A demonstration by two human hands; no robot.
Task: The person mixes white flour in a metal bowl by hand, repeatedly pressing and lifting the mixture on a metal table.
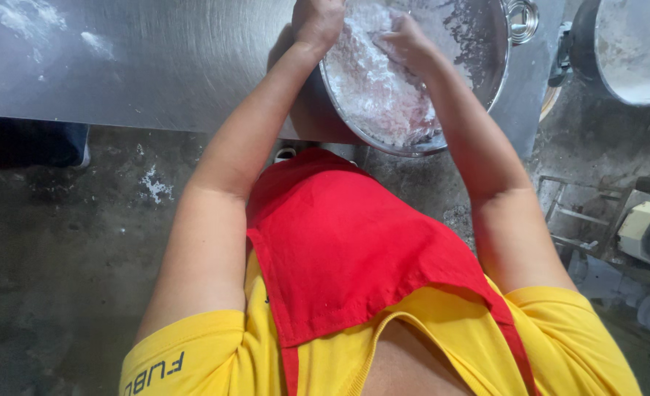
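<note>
Now, left hand: our left hand (316, 22) sits closed over the near rim of the bowl (497, 66) at top centre, seemingly gripping it.
Right hand: our right hand (407, 40) lies inside the bowl, fingers curled into the flour (376, 88); whether it clasps a lump we cannot tell.
Bowl: metal, tilted toward us, hanging past the edge of the steel table (156, 66).
Flour: heaped against the lower wall, dusting both wrists.
Risk: we judge the overhang could let the bowl slip off, spilling flour onto our red apron (339, 242) and the floor (61, 242).
Far right: a second pan (633, 51), apart.
</note>
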